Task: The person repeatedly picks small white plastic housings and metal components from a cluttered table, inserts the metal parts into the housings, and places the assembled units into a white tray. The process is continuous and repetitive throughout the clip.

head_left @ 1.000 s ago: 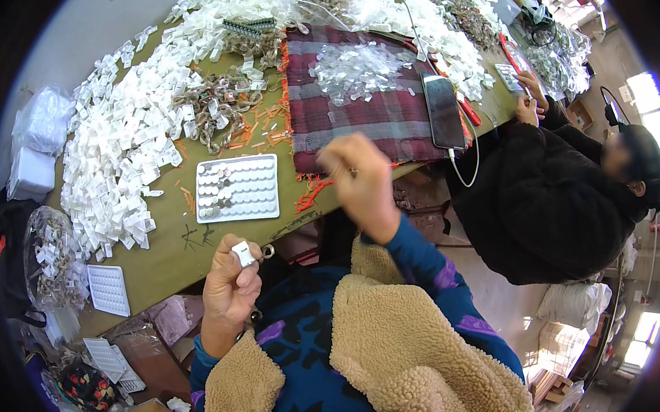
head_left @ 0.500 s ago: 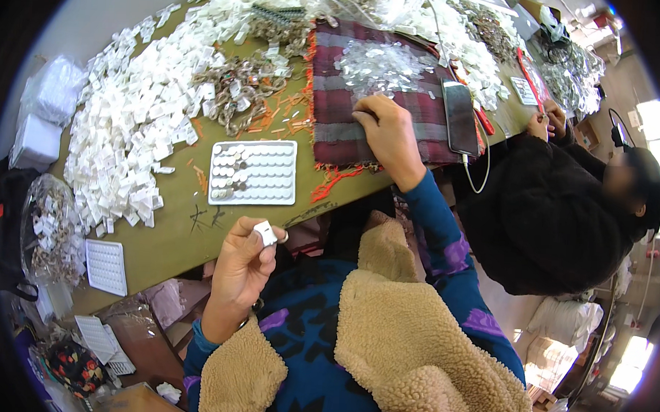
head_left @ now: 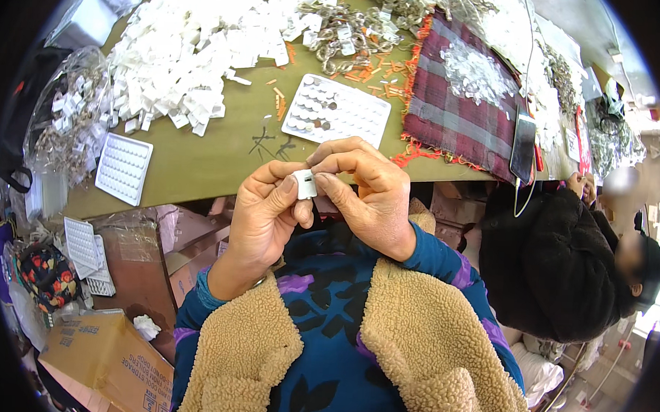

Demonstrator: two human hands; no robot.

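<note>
Between thumb and fingers, my left hand (head_left: 265,210) pinches a small white plastic piece (head_left: 304,183) with a dark slot in its face. My right hand (head_left: 366,191) meets it from the other side, thumb and fingertips closed together at the piece's right edge. Whatever those right fingertips pinch is too small or hidden to make out. Just beyond both hands lies a white tray (head_left: 363,117) with rows of round cups. Small silvery discs sit in the cups of its left part.
A big heap of white plastic pieces (head_left: 182,59) covers the table's far left. Clear flakes (head_left: 477,71) lie on a plaid cloth (head_left: 451,130), beside a phone (head_left: 523,147) on a cable. Another white tray (head_left: 124,169) rests at left. A person in black (head_left: 563,268) sits at right.
My right hand has come back from the clear flakes on the cloth to the white piece in my left hand. The view has shifted, and the table appears farther up.
</note>
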